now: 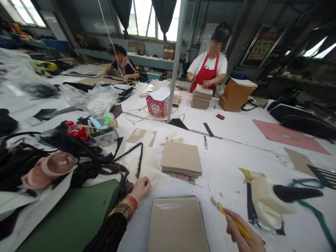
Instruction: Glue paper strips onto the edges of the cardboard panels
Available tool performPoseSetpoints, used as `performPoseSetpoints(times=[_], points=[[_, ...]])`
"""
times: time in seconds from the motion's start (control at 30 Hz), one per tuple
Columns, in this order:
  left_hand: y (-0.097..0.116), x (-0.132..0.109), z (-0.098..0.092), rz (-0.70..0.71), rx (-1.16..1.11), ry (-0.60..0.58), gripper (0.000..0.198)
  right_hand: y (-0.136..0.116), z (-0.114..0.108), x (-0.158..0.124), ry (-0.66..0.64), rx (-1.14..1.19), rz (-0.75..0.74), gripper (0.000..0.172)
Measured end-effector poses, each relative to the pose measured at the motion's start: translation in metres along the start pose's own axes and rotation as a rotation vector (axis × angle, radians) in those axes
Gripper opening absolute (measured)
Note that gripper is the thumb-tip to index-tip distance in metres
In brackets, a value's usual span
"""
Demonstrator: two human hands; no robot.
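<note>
My right hand (240,232) is closed round a brush (233,220) with a yellow handle. Its pale bristles point up and left, above the white tabletop. My left hand (141,188) rests with curled fingers on pale sheets at the table; whatever its fingers may hold is hidden. Between the two hands, in front of me, lies a stack of beige boards with a glossy-edged top (178,224). Farther back is a second pile of beige boards (181,157), apart from both hands. Green sheets (70,217) lie left of my left forearm.
At left are a pink fan (56,164), black fabric and a red-lidded jar (78,132). A whitish container (266,196) with a dark handle stands at right. A metal post (177,63) rises beyond a patterned box (157,105). Two people work across the table (236,129).
</note>
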State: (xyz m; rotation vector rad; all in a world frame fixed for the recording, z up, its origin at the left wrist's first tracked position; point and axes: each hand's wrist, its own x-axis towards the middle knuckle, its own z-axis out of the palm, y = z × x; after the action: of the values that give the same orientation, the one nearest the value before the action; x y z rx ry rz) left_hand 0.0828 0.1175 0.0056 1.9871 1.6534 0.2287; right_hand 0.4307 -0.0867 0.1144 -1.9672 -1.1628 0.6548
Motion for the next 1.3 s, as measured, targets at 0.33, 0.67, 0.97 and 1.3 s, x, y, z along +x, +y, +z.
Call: performPoseSetpoints(times=[0.33, 0.67, 0.97, 1.3], points=[[0.026, -0.088, -0.056, 0.329, -0.083, 0.215, 0.020, -0.092, 0.091, 0.004, -0.263, 0.182, -0.221, 0.022], [0.062, -0.114, -0.052, 0.311, -0.601, -0.095, 0.016, -0.125, 0.139, -0.009, -0.311, 0.221, -0.243, 0.012], [0.064, -0.101, -0.030, 0.223, -0.686, -0.610, 0.031, -0.048, 0.108, -0.028, -0.001, 0.296, -0.046, 0.020], [0.050, -0.102, -0.004, 0.024, -0.722, -0.363, 0.033, -0.001, 0.104, -0.008, 0.164, 0.325, 0.080, 0.024]])
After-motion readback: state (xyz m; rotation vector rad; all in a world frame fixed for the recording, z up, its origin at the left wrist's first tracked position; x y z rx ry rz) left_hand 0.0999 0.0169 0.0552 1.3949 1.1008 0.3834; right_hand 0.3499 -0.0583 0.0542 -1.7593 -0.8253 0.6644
